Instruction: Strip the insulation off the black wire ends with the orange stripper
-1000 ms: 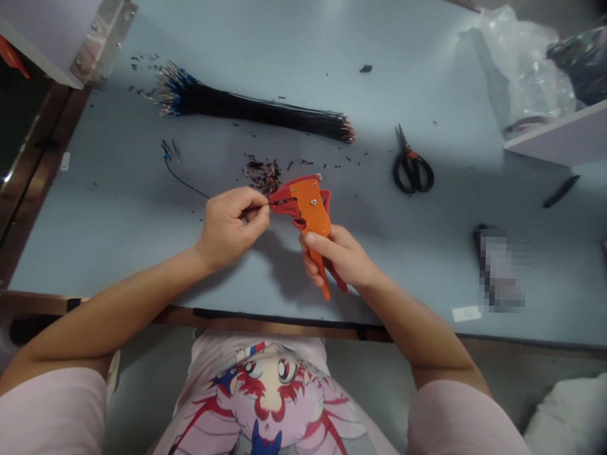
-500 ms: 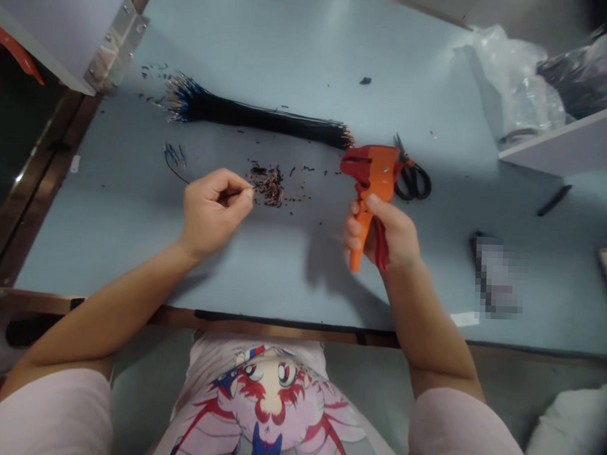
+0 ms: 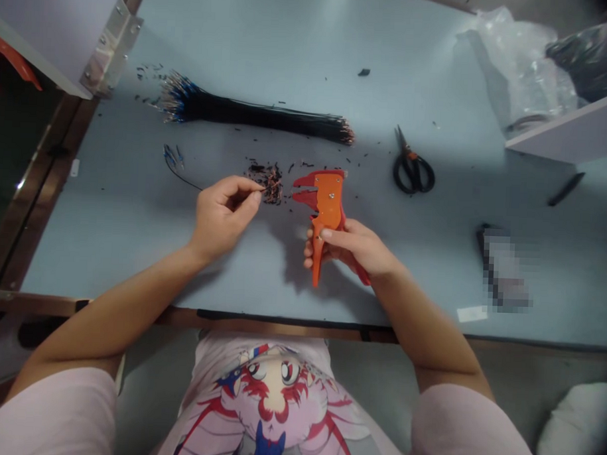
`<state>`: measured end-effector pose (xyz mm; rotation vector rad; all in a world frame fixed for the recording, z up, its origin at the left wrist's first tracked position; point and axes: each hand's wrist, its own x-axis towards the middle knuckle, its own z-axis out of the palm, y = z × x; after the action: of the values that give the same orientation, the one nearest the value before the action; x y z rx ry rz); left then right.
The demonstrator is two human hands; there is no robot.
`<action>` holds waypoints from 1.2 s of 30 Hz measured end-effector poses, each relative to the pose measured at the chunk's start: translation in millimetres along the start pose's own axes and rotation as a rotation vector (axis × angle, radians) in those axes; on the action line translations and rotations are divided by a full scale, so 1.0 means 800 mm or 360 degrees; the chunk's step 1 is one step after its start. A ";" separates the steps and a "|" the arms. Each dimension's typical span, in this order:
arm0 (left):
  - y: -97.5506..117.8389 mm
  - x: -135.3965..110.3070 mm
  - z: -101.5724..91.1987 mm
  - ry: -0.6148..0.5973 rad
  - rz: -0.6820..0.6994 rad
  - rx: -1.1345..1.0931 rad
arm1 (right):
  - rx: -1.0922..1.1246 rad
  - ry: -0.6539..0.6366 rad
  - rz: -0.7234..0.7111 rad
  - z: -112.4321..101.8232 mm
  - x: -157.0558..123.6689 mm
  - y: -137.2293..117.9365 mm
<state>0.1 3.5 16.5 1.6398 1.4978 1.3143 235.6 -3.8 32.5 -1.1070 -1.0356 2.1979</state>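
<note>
My left hand [image 3: 223,219] pinches a thin black wire [image 3: 183,179] between thumb and fingertips, and its blue-tipped end lies on the table. Those fingertips are just left of a small heap of stripped insulation scraps [image 3: 268,182]. My right hand [image 3: 352,246] grips the handles of an orange-and-red self-adjusting wire stripper [image 3: 327,202], its jaws pointing left. The jaws stand a short way from my left fingertips, without touching them. A long bundle of black wires with blue-and-metal ends [image 3: 252,113] lies farther ahead on the blue-grey table [image 3: 140,49].
Black-handled scissors [image 3: 412,168] lie right of the stripper. Loose black scraps dot the table. A crumpled plastic bag [image 3: 523,69], a white shelf corner [image 3: 568,134], a black stick-like item [image 3: 566,189] and a pixelated object [image 3: 501,267] stand to the right.
My right hand has brought the stripper back left and lower from beside the scissors, turning its jaws to the left. My left hand has moved slightly right, still pinching the wire.
</note>
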 end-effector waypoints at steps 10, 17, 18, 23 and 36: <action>0.000 -0.004 0.003 -0.0097 0.0044 -0.0039 | 0.0067 -0.0157 0.0031 0.006 0.000 0.006; 0.004 -0.011 0.008 -0.0210 0.0123 -0.0004 | 0.0030 -0.0228 0.0073 0.017 -0.004 0.008; 0.006 -0.012 0.009 -0.0217 0.0129 0.0001 | 0.0022 -0.0231 0.0069 0.018 -0.004 0.008; 0.007 -0.011 0.007 -0.0125 0.0081 0.0070 | -0.0015 -0.0241 0.0056 0.019 -0.004 0.009; -0.009 0.011 -0.002 0.0151 -0.0095 0.0018 | -0.0929 0.0259 0.0430 -0.018 -0.007 -0.049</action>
<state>-4.8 12.9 13.2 1.5467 1.6001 1.3702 253.6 21.8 60.5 -1.7338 -1.5841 1.9971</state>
